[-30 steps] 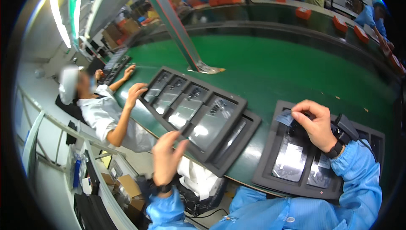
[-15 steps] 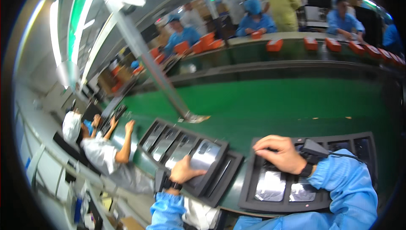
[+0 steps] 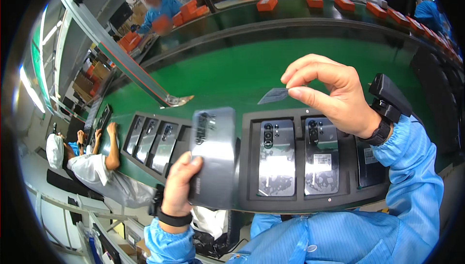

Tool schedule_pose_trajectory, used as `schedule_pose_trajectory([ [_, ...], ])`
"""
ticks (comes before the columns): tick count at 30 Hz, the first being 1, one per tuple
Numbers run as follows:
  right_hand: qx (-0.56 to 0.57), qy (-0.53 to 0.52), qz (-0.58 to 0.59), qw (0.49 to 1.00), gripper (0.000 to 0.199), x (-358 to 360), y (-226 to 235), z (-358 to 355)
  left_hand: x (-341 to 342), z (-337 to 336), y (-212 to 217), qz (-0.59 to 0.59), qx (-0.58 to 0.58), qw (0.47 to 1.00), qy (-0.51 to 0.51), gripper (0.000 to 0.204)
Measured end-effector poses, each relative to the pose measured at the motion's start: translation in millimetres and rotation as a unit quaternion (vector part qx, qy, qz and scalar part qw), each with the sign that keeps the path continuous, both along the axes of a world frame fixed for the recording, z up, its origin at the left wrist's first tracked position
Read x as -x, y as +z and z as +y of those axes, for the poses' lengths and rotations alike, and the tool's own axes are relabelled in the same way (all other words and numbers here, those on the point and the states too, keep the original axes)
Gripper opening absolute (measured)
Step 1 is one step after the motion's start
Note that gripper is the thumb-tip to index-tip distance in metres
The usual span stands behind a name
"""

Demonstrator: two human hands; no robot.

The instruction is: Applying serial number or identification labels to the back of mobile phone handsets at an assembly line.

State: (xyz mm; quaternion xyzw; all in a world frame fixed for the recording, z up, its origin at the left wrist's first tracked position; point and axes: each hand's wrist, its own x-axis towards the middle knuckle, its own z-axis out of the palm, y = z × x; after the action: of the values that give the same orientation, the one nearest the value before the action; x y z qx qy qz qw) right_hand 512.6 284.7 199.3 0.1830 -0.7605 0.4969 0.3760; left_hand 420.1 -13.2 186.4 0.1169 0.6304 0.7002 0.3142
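My left hand (image 3: 177, 189) grips a dark smartphone (image 3: 213, 162) by its lower left edge, the back with its camera block facing me. The phone is raised between two black foam trays. Out over the green bench, my right hand (image 3: 334, 87) pinches a small, thin, see-through piece of film (image 3: 274, 96) between thumb and forefinger. Below that hand lies the right tray (image 3: 299, 138), holding a phone (image 3: 276, 167) and a labelled phone (image 3: 321, 169), both with bubbly film on their backs, plus a darker phone (image 3: 372, 167). The left tray (image 3: 183, 140) holds several phones (image 3: 164, 151).
A metal post (image 3: 116, 55) rises from the green bench (image 3: 218, 75). Beyond it, a dark rail (image 3: 271, 26) and orange boxes (image 3: 315, 1) line the far side, where people in blue work. A co-worker in white (image 3: 92, 169) sits at my left, hands on the bench.
My left hand has lifted a phone out of the left tray. My right hand has risen off the right tray and now holds film. The view has tilted down and shifted right.
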Motion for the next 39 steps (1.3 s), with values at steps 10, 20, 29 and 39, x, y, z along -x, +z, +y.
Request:
schedule_pose_trajectory([
  [10,0.001,0.056,-0.113,0.992,0.004,-24.1,-32.1,-6.1,-63.9,17.5,-18.3,-0.219,0.008,0.975,0.031,0.028],
  [20,0.063,0.107,-0.207,0.970,0.005,-19.7,-53.9,-27.9,-81.2,20.0,-19.0,-0.154,0.028,0.988,0.000,0.045],
  [29,0.144,0.120,-0.236,0.954,0.010,-16.9,-66.3,-26.9,-62.9,16.2,-34.3,-0.033,0.047,0.998,0.030,0.059],
  [39,0.149,0.128,-0.250,0.948,0.009,-22.1,-70.1,-21.4,-52.2,11.5,-33.8,0.187,0.229,0.951,-0.085,0.062],
])
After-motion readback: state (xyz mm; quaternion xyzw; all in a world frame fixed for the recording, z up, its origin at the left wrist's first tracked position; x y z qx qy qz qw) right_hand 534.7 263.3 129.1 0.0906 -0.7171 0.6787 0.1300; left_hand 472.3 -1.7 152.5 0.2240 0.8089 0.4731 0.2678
